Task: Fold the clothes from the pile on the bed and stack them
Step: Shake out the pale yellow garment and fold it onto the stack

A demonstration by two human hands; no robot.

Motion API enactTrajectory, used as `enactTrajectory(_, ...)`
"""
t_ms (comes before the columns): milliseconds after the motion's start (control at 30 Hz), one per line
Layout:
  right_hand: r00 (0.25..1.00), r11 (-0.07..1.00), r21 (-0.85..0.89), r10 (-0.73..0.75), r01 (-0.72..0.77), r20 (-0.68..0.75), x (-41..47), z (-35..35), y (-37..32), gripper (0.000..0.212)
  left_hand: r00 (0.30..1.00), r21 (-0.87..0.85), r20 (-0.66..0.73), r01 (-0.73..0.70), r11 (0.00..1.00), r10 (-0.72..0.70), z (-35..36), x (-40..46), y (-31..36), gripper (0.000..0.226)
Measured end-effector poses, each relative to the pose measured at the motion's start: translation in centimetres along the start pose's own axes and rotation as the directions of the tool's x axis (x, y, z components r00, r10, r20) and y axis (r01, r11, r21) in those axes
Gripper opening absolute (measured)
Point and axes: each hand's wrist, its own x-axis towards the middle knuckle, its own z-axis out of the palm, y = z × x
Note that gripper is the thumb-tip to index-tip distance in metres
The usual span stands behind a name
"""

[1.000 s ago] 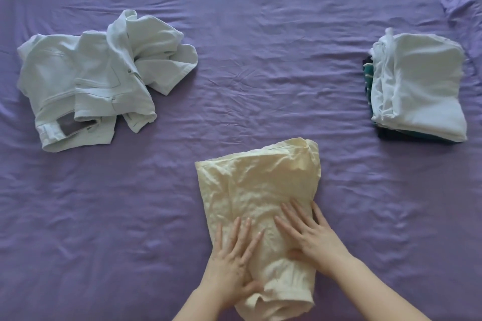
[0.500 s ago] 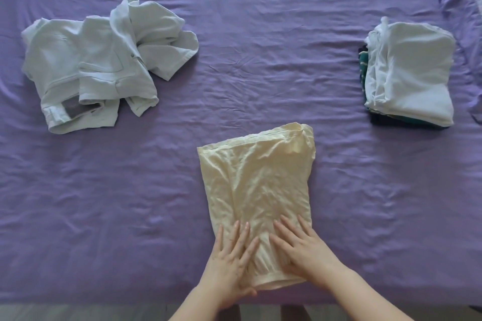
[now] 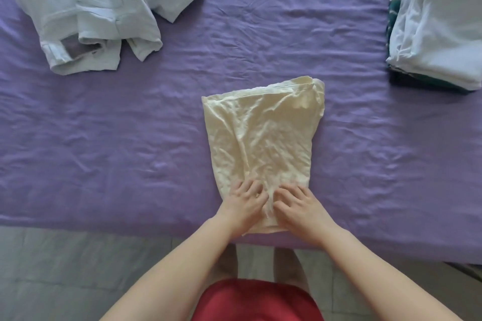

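Observation:
A cream garment [image 3: 263,135], folded into a long strip, lies on the purple bed sheet [image 3: 117,138] near the bed's front edge. My left hand [image 3: 243,204] and my right hand [image 3: 301,206] sit side by side on its near end. Both have their fingers curled into the cloth, and a small ridge of fabric is bunched between them. The unfolded pile of pale white clothes [image 3: 91,8] lies at the far left. The stack of folded clothes [image 3: 440,21], white on top of dark teal items, stands at the far right.
The bed's front edge runs just below my hands, with grey floor tiles [image 3: 78,273] beyond it. My red clothing [image 3: 257,300] shows at the bottom. Bare sheet lies between the cream garment, the pile and the stack.
My hands slid back along the cream garment to its near end. Their fingers went from flat and spread to curled into the cloth. The view tilted down, showing the floor.

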Motion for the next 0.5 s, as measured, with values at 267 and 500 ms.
enactTrajectory(267, 0.948, 0.992, 0.106, 0.037, -0.074, 0.315, -0.3, 0.2, -0.5, 0.033, 0.967, -0.109, 0.251, -0.009, 0.994, 0.036, 1.8, 0.3, 0.7, 0.024)
enactTrajectory(500, 0.958, 0.999, 0.021, 0.018, -0.025, 0.285, 0.1, -0.1, -0.6, 0.032, 0.949, -0.099, 0.314, 0.030, 0.995, 0.003, 3.0, -0.3, 1.1, 0.063)
